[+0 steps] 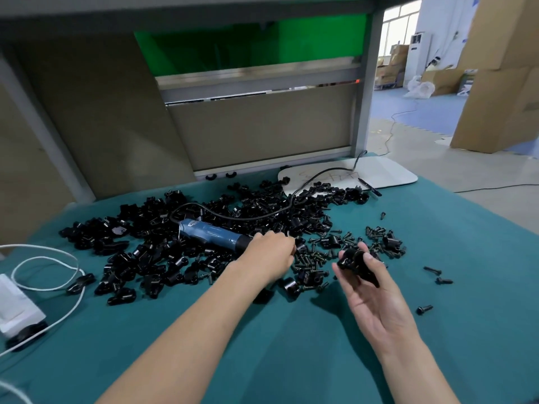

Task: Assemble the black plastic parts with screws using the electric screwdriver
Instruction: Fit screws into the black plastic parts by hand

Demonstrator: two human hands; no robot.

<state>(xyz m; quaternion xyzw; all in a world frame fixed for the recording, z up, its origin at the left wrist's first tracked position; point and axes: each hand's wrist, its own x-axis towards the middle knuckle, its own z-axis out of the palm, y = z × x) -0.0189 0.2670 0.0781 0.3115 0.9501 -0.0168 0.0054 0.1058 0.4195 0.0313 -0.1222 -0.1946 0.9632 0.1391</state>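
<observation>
A big heap of black plastic parts [163,228] covers the middle of the teal table [291,345]. The blue electric screwdriver [210,233] lies on the heap, its cord running back to the right. Loose black screws [313,259] are scattered between my hands. My left hand [269,255] reaches over the screwdriver's front end, its fingers curled down into the screws and pinching one at its tips. To the right, my right hand [376,298] is palm up and holds a black plastic part [357,265] between thumb and fingers above the table.
A white board [388,173] with a pen lies at the table's back right. A white power adapter [14,307] and white cable [49,258] sit at the left edge. Stray screws [431,271] lie to the right. A grey partition [262,129] stands behind the table.
</observation>
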